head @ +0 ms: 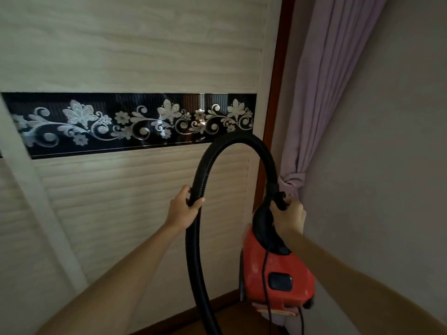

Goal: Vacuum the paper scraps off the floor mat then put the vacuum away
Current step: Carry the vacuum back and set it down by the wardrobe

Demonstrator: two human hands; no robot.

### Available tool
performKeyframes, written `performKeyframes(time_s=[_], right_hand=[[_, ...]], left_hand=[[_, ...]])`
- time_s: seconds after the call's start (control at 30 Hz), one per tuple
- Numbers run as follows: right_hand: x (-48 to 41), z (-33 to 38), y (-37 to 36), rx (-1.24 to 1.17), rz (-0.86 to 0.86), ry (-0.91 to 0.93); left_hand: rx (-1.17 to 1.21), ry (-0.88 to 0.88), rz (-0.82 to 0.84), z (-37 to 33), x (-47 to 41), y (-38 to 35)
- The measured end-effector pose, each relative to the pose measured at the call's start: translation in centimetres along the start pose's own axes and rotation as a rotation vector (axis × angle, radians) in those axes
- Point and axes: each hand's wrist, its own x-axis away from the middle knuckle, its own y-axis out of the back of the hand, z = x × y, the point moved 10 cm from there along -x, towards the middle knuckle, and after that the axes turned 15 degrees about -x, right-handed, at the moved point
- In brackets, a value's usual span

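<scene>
Curled tight, the left grip wraps the black hose on the left side of its loop. The right grip clasps the black top of the red vacuum, seemingly held off the floor in the right corner between wardrobe door and curtain. No mat or scraps show, so vacuuming looks finished and stowing the vacuum remains.

The hose runs off the bottom edge, its far end out of sight. The cord leaves there too. The right hand hides the part of the vacuum it grips.
</scene>
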Motion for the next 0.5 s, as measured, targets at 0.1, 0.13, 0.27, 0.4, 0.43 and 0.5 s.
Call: performKeyframes(time_s=[0.1, 0.13, 0.27, 0.4, 0.43, 0.5], right_hand=[[-1.6, -1.3, -1.0, 0.013, -0.066, -0.015], [-2.0, -1.7, -1.3, 0.030, -0.081, -0.032], [-3.2, -3.3, -1.5, 0.075, -0.196, -0.077], [-3.5, -4.6, 0.4, 0.130, -0.332, -0.119], [-3.4, -5.0, 1.0, 0.139, -0.365, -0.128], [-3.0, -5.9, 2.4, 0.155, -0.435, -0.164]], left_hand=[[0.031, -0.027, 0.097, 1.1, -4.1, -3.0], [0.043, -0.038, 0.130, 1.3, -5.2, -3.9], [0.080, -0.106, 0.274, 1.6, -10.2, -8.2], [0.144, -0.204, 0.394, -0.1, -13.0, -12.1], [0.161, -0.235, 0.418, -0.6, -13.3, -13.1], [0.185, -0.269, 0.464, -1.5, -13.7, -15.2]])
